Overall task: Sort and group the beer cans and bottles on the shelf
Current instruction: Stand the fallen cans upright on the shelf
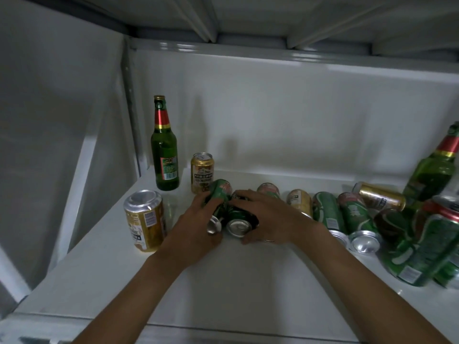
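Note:
On the white shelf [243, 276], my left hand [196, 227] grips a green can [219, 194] that lies tilted on its side. My right hand [268, 217] curls over a second lying green can [238, 225] right beside it. A green bottle [164, 150] stands upright at the back left, with a gold can [202, 172] standing next to it. Another gold can [145, 219] stands upside down nearer the front left. To the right lie several green cans [329, 212] and gold cans [382, 198] in a row.
A second green bottle [434, 167] leans at the far right behind a pile of green cans [427, 249]. The shelf has a white back wall [285, 120], a side wall at the left and another shelf overhead.

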Motion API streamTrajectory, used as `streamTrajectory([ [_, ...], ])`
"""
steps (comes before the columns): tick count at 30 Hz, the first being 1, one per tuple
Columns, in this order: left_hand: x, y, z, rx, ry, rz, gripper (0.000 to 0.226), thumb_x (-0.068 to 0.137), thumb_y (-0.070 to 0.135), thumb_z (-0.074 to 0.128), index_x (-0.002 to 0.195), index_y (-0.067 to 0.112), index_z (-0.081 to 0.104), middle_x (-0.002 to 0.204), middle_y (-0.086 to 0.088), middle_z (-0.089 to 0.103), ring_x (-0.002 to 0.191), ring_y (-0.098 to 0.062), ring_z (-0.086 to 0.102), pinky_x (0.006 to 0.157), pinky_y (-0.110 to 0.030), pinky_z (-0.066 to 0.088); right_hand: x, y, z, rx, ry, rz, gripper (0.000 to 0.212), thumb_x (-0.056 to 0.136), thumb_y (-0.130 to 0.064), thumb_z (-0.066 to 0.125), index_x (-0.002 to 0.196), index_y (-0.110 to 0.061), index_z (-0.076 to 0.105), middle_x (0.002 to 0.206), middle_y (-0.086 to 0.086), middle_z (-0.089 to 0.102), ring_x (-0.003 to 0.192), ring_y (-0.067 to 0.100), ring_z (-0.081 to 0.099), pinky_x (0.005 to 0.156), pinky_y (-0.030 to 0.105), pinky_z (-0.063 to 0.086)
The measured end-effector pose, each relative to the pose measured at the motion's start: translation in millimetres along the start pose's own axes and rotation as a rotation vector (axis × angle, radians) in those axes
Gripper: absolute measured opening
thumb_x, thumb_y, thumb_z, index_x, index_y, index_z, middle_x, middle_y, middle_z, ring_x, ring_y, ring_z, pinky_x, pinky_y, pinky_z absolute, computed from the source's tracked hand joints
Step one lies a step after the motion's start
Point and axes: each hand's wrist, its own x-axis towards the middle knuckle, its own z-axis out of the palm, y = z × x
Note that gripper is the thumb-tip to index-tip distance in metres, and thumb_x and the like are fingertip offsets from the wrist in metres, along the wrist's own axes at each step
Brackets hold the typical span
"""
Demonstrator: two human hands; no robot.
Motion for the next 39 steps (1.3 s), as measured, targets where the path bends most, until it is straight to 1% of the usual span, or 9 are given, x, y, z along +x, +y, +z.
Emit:
streamTrajectory([
  [4,3.9,5.2,-9.9,0.027,-0.003,-0.033,0.081,0.078,0.02,0.08,0.15,0.028,0.045,0.154,-0.005,0.034,0.132,-0.029,0.05,0.1,-0.026,0.039,-1.0,-1.1,0.6,0.022,0.009,0.032,0.088,0.074,-0.065,0.072,0.151,-0.041,0.034,0.156,-0.006,0.039,0.142,0.02,0.039,0.115,0.043,0.038],
  [9,14.0,17.9,-33.3,0.034,0.02,-0.083,0.074,0.076,0.026,0.084,0.143,0.027,0.052,0.143,-0.004,0.041,0.125,-0.023,0.05,0.094,-0.025,0.037,-3.4,-3.6,-7.9,0.189,0.078,0.016,0.07,0.08,-0.064,0.072,0.14,-0.038,0.047,0.131,-0.01,0.058,0.12,0.01,0.054,0.1,0.037,0.048],
  [15,32.9,24.8,-58.0,0.071,0.078,-0.073,0.054,0.073,0.037,0.082,0.12,0.023,0.059,0.107,0.005,0.052,0.098,-0.018,0.058,0.077,-0.027,0.042,-3.2,-7.7,-11.5,0.283,0.132,0.081,0.058,0.088,-0.067,0.062,0.133,-0.034,0.045,0.111,-0.014,0.066,0.097,0.006,0.063,0.088,0.034,0.054],
  [19,55.3,29.6,-86.3,0.048,0.018,-0.149,0.046,0.078,0.037,0.079,0.116,0.025,0.057,0.102,0.005,0.059,0.091,-0.015,0.06,0.065,-0.021,0.043,3.0,-7.4,-12.5,0.324,0.161,0.17,0.072,0.088,-0.078,0.043,0.14,-0.029,0.033,0.1,-0.008,0.068,0.095,0.014,0.064,0.09,0.039,0.053],
  [23,76.7,30.4,-111.2,0.154,-0.139,-0.154,0.03,0.09,0.041,0.069,0.108,0.019,0.062,0.102,0.003,0.062,0.087,-0.015,0.062,0.074,-0.028,0.051,15.9,-6.3,-13.5,0.428,0.146,0.298,0.088,0.072,-0.096,0.032,0.134,-0.034,0.038,0.111,-0.001,0.07,0.107,0.022,0.063,0.099,0.049,0.05],
  [26,96.5,24.7,-129.3,0.199,-0.277,-0.144,0.033,0.094,0.041,0.063,0.113,0.014,0.069,0.095,0.002,0.066,0.083,-0.016,0.065,0.07,-0.03,0.054,28.7,-11.6,-19.1,0.406,0.122,0.339,0.098,0.07,-0.099,0.028,0.137,-0.029,0.045,0.125,0.003,0.066,0.114,0.026,0.061,0.101,0.05,0.048],
  [30,114.5,13.7,-149.6,0.169,-0.445,-0.237,0.034,0.095,0.035,0.065,0.124,0.018,0.071,0.116,-0.004,0.069,0.097,-0.026,0.07,0.072,-0.038,0.066,44.1,-21.7,-28.6,0.404,0.065,0.353,0.09,0.076,-0.087,0.036,0.136,-0.022,0.051,0.129,0.004,0.063,0.112,0.024,0.061,0.096,0.046,0.052],
  [35,126.1,-4.0,-159.9,0.14,-0.551,-0.29,0.036,0.096,0.027,0.064,0.132,0.021,0.065,0.127,-0.004,0.062,0.107,-0.024,0.064,0.069,-0.03,0.061,65.9,-31.8,-23.4,0.424,0.059,0.349,0.064,0.095,-0.069,0.044,0.135,-0.019,0.053,0.121,0.005,0.065,0.104,0.023,0.062,0.092,0.045,0.052],
  [39,120.3,-28.7,-160.3,-0.03,-0.509,-0.238,0.043,0.098,0.029,0.064,0.141,0.027,0.057,0.143,0.003,0.05,0.131,-0.019,0.05,0.09,-0.031,0.053,75.1,-42.2,-18.5,0.442,0.06,0.315,0.058,0.1,-0.059,0.043,0.143,-0.019,0.048,0.136,0.005,0.06,0.107,0.017,0.056,0.083,0.03,0.043],
])
